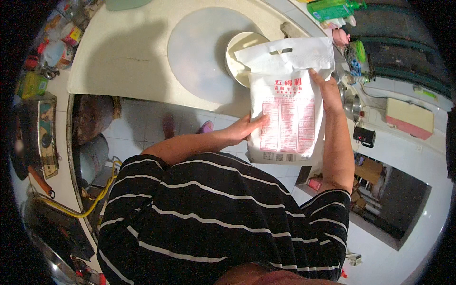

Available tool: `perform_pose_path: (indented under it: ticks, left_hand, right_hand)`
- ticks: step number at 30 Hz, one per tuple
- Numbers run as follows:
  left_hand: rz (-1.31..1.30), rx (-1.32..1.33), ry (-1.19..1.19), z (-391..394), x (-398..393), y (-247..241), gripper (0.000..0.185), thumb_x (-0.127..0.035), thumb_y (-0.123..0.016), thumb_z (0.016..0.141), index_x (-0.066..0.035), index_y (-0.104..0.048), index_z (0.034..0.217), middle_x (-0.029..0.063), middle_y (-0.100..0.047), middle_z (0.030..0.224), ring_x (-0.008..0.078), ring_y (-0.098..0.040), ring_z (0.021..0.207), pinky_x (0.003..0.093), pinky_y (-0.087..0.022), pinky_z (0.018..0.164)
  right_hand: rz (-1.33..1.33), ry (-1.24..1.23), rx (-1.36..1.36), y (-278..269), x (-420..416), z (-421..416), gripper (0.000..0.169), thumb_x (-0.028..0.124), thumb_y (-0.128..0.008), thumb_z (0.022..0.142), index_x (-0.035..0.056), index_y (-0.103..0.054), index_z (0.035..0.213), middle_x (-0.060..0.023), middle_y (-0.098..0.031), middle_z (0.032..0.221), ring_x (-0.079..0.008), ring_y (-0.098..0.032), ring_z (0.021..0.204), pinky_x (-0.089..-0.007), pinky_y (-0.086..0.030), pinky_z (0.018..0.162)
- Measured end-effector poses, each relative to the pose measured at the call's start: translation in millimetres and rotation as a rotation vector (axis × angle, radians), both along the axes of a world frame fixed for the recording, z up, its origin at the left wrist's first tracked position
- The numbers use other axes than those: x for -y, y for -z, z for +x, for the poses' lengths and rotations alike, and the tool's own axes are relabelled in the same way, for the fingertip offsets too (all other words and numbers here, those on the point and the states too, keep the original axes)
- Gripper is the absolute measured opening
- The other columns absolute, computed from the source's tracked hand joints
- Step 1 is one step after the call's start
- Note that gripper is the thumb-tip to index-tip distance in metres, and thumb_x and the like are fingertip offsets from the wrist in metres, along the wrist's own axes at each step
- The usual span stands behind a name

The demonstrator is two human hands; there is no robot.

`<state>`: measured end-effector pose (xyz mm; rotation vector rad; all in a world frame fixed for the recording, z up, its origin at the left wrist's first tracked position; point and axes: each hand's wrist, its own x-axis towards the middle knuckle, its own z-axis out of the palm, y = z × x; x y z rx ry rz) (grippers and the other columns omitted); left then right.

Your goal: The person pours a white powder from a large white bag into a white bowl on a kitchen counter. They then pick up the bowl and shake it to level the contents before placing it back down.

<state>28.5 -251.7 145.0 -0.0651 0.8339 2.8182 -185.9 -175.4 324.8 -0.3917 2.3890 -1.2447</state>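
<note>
Both my hands hold a white bag (288,117) with red print and a cut-out handle at its top. My left hand (245,129) grips its left edge, thumb on the front. At the upper right edge, my right hand (328,89) holds it with the thumb on the front. Partly behind the bag's top, a round cream-coloured bowl (233,58) overlaps the edge of a pale round mat (199,53) on the countertop. What the bowl contains cannot be told.
The cream countertop (107,82) curves ahead. A green bottle (329,10), a pink item (341,37) and metal bowls (352,107) line the right. Packages and jars (71,34) crowd the far left, above a pan with an orange handle (40,181). A yellow hose (101,196) hangs at lower left.
</note>
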Motion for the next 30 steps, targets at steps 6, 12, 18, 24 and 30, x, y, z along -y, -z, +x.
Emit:
perform_pose_path:
  ticks: [6,12,18,24,30]
  left_hand:
    - [-0.081,-0.036,0.024,3,17,-18,0.066,-0.046,-0.042,0.094,-0.002,-0.022,0.14,0.0149,-0.042,0.132,0.0229,-0.042,0.121,0.0365,-0.039,0.1]
    - [-0.074,-0.054,-0.032,4,18,-28,0.073,-0.05,-0.041,0.093,-0.004,-0.013,0.142,0.0161,-0.032,0.137,0.0238,-0.036,0.126,0.0379,-0.035,0.104]
    - [0.044,0.008,0.007,4,20,-38,0.082,-0.05,-0.044,0.091,-0.005,0.003,0.142,0.0184,-0.029,0.138,0.0246,-0.034,0.127,0.0382,-0.034,0.105]
    - [0.089,-0.002,-0.018,2,22,-36,0.084,-0.047,-0.049,0.09,-0.005,0.003,0.141,0.0178,-0.03,0.136,0.0252,-0.034,0.127,0.0388,-0.035,0.104]
    - [0.22,0.04,-0.056,1,17,-35,0.086,-0.04,-0.056,0.089,-0.011,0.005,0.142,0.0159,-0.033,0.133,0.0248,-0.034,0.127,0.0397,-0.037,0.104]
  right_hand:
    - [-0.135,0.067,0.0,-3,3,1,0.048,0.02,-0.068,0.081,-0.0063,-0.051,0.118,-0.0142,-0.061,0.107,-0.0204,-0.06,0.089,-0.0293,-0.047,0.078]
    - [-0.171,0.11,0.011,2,2,-8,0.043,0.021,-0.069,0.08,-0.0056,-0.056,0.112,-0.0107,-0.063,0.103,-0.0178,-0.06,0.088,-0.0278,-0.046,0.079]
    - [-0.11,0.084,-0.008,-3,12,-6,0.044,0.023,-0.069,0.08,-0.0045,-0.056,0.112,-0.0101,-0.062,0.104,-0.0172,-0.06,0.09,-0.0278,-0.046,0.079]
    - [-0.123,0.09,0.079,-15,19,-4,0.046,0.025,-0.069,0.08,-0.0038,-0.055,0.114,-0.0103,-0.063,0.105,-0.018,-0.06,0.091,-0.0282,-0.046,0.08]
    - [-0.034,0.075,0.104,-21,27,6,0.05,0.028,-0.069,0.08,-0.0052,-0.055,0.114,-0.0123,-0.063,0.106,-0.0192,-0.061,0.091,-0.0293,-0.047,0.081]
